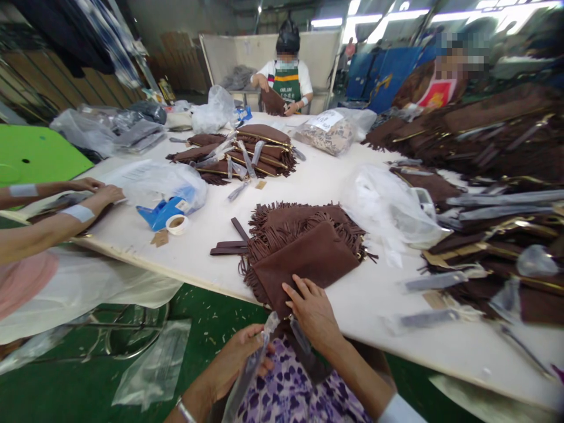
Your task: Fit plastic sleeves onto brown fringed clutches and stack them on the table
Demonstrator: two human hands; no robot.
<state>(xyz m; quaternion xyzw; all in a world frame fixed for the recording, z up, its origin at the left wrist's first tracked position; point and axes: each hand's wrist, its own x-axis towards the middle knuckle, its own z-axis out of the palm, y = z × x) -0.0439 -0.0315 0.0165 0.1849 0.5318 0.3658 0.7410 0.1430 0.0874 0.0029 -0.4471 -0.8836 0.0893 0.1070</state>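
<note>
A brown fringed bag lies on top of other fringed pieces at the near edge of the white table. My right hand rests on its lower corner, fingers spread over the smooth brown face. Below the table edge, my left hand is closed round a strap wrapped in clear plastic, near the bag's corner. Another wrapped strap end hangs under my right hand. Dark brown straps stick out to the left of the pile.
Brown bags are piled at mid-table, more at the right. A blue tape dispenser, tape roll and plastic bags lie around. One person's hands work at left; another person holds a brown piece across the table.
</note>
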